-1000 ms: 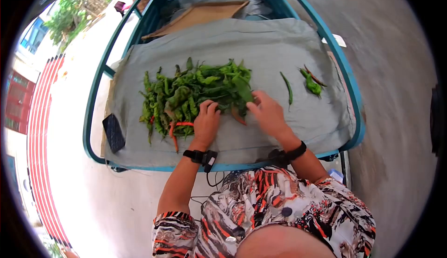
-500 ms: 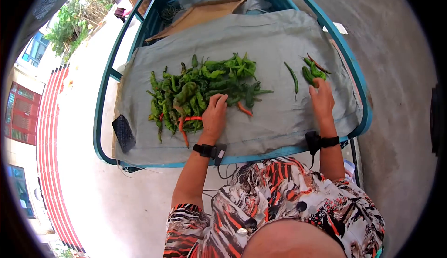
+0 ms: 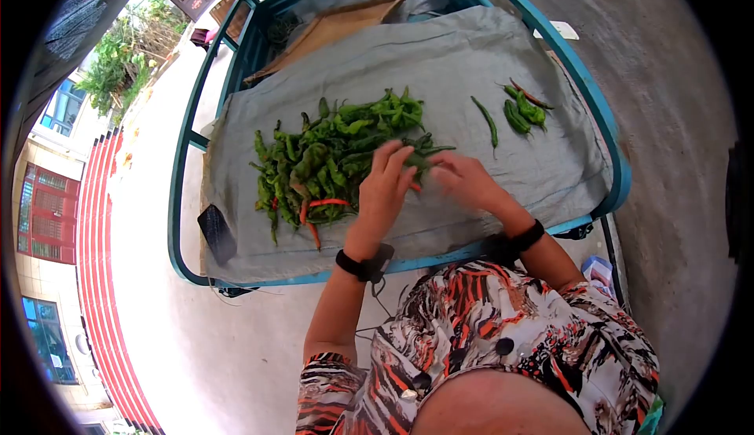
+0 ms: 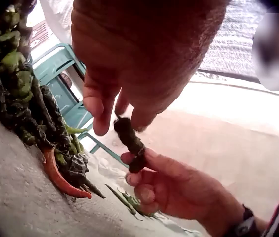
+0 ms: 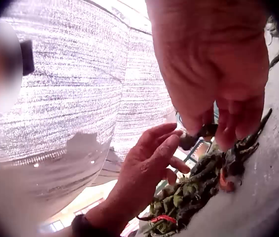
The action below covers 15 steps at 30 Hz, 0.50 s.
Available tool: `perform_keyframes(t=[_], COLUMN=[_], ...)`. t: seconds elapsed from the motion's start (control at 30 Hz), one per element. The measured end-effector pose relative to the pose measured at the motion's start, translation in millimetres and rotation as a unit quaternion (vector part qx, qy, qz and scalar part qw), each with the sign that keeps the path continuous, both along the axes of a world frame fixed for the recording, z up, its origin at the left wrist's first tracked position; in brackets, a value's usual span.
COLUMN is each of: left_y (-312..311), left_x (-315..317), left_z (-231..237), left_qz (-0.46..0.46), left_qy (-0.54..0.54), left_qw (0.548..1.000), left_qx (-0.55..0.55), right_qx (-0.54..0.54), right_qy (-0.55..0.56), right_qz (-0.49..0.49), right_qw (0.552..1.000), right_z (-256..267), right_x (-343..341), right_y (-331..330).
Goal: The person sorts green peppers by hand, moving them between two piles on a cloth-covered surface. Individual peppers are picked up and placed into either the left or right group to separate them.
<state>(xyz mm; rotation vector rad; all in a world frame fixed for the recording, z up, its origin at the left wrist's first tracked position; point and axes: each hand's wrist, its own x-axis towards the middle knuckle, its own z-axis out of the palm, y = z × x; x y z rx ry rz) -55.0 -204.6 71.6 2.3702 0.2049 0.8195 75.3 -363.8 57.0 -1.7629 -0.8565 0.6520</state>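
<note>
Item: one dark green pepper (image 4: pixel 129 143), raised off the cloth between the two hands, in front of the heap.

Right hand (image 3: pixel 469 185): thumb and fingers pinching the pepper's lower end (clearest in the left wrist view; blurred from above).

Left hand (image 3: pixel 382 191): fingers bent about the stem end; whether they grip it or merely touch, cannot be told.

Heap of peppers (image 3: pixel 314 164): one large, tangled pile, mostly green, some wrinkled, with red pods (image 3: pixel 326 202) at the near edge.

Lying apart, to the right: a slender green pepper (image 3: pixel 485 121) on its own; beyond it, a small cluster of green peppers (image 3: pixel 532 113) with one reddish-brown pod (image 3: pixel 534 96).

Status, by judgement: early. Only a handful lies apart, one is in hand, and nearly all the rest seems left to go through.

Support: grey cloth (image 3: pixel 455 58), spread over the bed of a teal-railed cart (image 3: pixel 605 144).

Also present: a dark phone (image 3: pixel 217 235) near the left edge; a brown board (image 3: pixel 338 31) behind the cloth.
</note>
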Motion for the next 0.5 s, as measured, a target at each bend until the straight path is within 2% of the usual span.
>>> perform_keyframes(t=[0.03,0.13,0.2,0.23,0.33,0.4,0.5], left_y=[-4,-5,-5,-5,-11,-11,-10], left_x=[3,11,25,29,41,47,43], left_z=[2,-4,-19,-25,-39,-47,-56], left_qz=[0.02,0.046,0.076,0.09,0.145,0.143,0.139], left_qy=[-0.02,0.082,0.15,0.182,0.258,0.272,0.242], left_qw=[1.0,0.996,0.984,0.976,0.955,0.951,0.96], left_qx=[0.004,0.012,-0.053,-0.084,0.017,0.023,0.011], right_qx=[0.004,-0.001,0.04,0.021,-0.062,-0.15,-0.218], right_qy=[-0.002,0.029,0.001,-0.036,-0.157,-0.247,-0.189], right_qz=[-0.022,-0.144,-0.22,-0.256,-0.343,-0.366,-0.374], right_qw=[1.0,0.989,0.975,0.966,0.924,0.885,0.881], right_z=[-1,11,-4,-8,-15,-15,-19], right_x=[8,32,61,71,85,87,82], right_y=[-6,-31,-51,-62,-92,-113,-133])
